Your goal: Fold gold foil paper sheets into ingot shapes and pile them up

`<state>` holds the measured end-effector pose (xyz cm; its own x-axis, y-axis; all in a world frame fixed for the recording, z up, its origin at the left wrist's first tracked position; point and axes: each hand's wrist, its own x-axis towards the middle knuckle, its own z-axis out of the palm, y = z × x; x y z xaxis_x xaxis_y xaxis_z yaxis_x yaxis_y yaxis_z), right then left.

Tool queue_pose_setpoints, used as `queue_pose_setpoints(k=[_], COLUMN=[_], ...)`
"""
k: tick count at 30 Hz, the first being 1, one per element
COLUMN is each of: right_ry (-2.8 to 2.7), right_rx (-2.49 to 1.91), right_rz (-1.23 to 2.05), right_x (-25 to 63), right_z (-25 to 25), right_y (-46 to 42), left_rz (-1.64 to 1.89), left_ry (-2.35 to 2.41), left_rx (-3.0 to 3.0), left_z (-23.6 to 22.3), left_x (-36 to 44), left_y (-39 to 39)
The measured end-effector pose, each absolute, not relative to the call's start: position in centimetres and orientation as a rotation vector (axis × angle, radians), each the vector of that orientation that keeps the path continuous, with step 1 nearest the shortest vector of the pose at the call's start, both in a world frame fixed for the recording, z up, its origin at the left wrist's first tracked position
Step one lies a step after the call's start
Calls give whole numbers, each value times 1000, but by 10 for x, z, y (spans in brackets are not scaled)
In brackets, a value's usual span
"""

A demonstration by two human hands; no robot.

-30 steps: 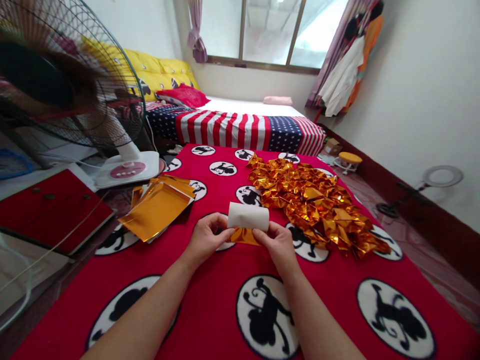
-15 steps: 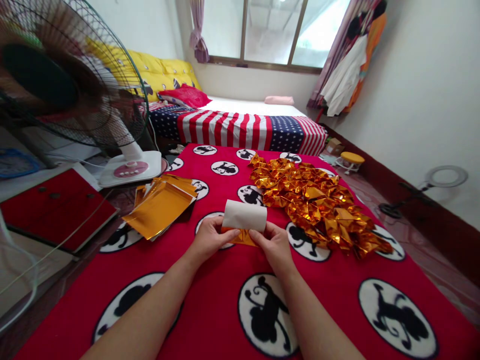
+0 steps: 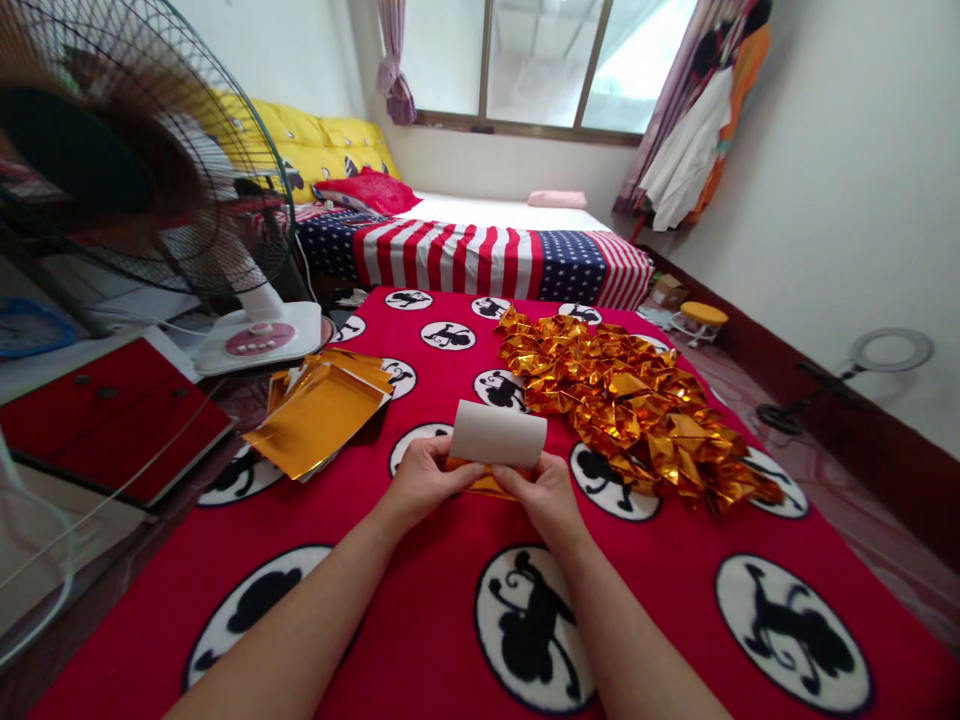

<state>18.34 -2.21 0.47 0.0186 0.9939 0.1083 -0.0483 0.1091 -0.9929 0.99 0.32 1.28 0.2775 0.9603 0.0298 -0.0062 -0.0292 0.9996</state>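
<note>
Between my hands is a sheet of gold foil paper (image 3: 498,436), its white back curled up and away from me and a strip of its gold side facing me along the lower edge. My left hand (image 3: 426,480) pinches the left end, thumb on the gold strip. My right hand (image 3: 546,494) grips the right end the same way, its thumb tip close to the left one. The fingers behind the sheet are mostly hidden. To the left lies a stack of flat gold foil sheets (image 3: 322,420). On the right spreads a heap of folded gold foil pieces (image 3: 622,395).
A red cloth with monkey prints (image 3: 420,620) covers the surface under my hands. At the left stands a running fan (image 3: 262,335), beside a red panel (image 3: 112,415). Beyond is a bed with a flag-patterned cover (image 3: 465,255); a yellow stool (image 3: 701,315) stands at the right.
The sheet's right end has shifted slightly to the right, and the white flap now looks wider. My thumbs have slid a little along the gold strip, closer together. The stack and heap stay put.
</note>
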Motion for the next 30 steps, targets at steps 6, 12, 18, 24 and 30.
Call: queue_pose_setpoints(k=[6, 12, 18, 24, 30], right_ry=[-1195, -1140, -1145, -1104, -1094], right_rx=[-1136, -1087, -1079, -1096, -1096], right_rz=[1131, 1188, 1211, 1247, 1260], right_x=[187, 191, 191, 190, 190], right_z=[6, 9, 13, 14, 13], right_y=[-23, -24, -26, -27, -26], left_rz=[964, 799, 670, 677, 596], left_ry=[979, 896, 947, 942, 914], left_rx=[1289, 1472, 1654, 1655, 1636], left_z=[9, 14, 18, 22, 17], left_x=[6, 0, 0, 3, 1], left_y=[8, 7, 2, -1, -1])
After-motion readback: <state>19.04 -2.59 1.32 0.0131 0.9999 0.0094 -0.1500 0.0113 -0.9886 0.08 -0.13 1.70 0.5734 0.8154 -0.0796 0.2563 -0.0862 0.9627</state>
